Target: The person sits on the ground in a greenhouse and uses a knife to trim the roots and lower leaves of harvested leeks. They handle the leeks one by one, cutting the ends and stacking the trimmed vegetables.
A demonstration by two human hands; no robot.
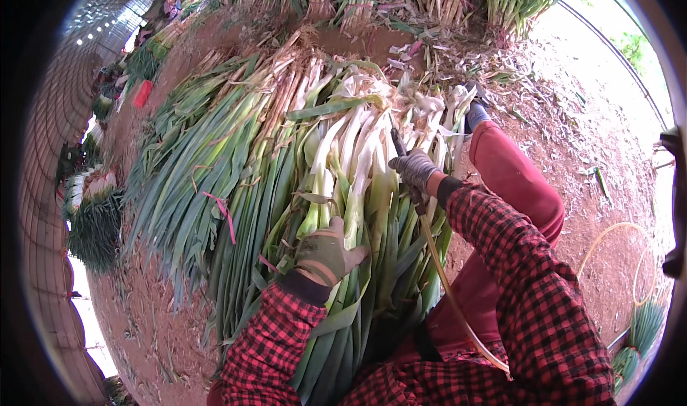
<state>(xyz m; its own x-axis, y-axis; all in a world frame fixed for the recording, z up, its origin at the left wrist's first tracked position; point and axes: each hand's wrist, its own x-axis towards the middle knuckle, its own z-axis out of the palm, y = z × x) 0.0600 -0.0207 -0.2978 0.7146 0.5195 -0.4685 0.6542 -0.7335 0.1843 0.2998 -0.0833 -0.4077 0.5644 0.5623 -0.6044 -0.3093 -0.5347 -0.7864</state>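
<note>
Long green onions with white stalks (365, 143) lie side by side before me, roots away from me and green leaves towards me. My left hand (327, 250), in a green-grey glove, rests on the lower stalks; whether its fingers grip any is unclear. In a grey glove, my right hand (413, 167) is closed around a dark air-gun-like nozzle (397, 142), its tip pointing at the root ends. A yellowish hose (443, 274) runs from the nozzle's lower end towards my lap. Browner, untrimmed-looking onions (214, 121) lie to the left.
Tied onion bundles (440, 3) stand along the far side. Peeled skins (515, 84) litter the soil at right, where a loop of hose (612, 229) lies. A red object (142, 94) and more onions (96, 223) are at left. A person (172, 7) sits far off.
</note>
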